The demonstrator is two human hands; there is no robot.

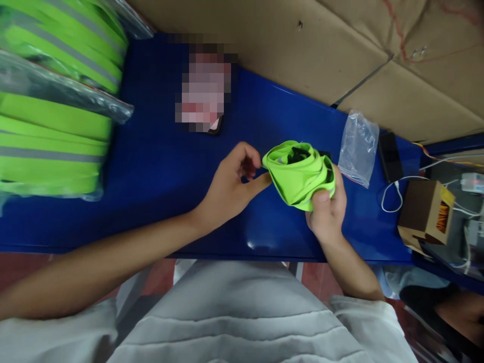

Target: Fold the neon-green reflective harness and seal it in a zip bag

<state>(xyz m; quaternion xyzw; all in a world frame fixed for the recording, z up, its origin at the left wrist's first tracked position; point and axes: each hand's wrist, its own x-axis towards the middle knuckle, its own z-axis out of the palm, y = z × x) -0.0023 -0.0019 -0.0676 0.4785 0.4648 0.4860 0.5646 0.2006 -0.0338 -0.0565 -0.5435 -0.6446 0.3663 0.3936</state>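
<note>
My right hand [328, 207] grips a rolled-up neon green vest [298, 174] from below, thumb pressed on its lower edge, over a blue table [159, 166]. My left hand [230, 184] pinches the roll's left end, fingers curled and thumb stretched toward the cloth. A small clear plastic bag [358, 147] lies just right of the roll.
Bagged stacks of green reflective vests [56, 111] fill the table's left end. A phone [215, 126] lies at the back middle, a dark phone [390, 156] with a white cable [393, 194] at the right, beside a small cardboard box [425, 212]. Cardboard sheets [340, 45] line the far side.
</note>
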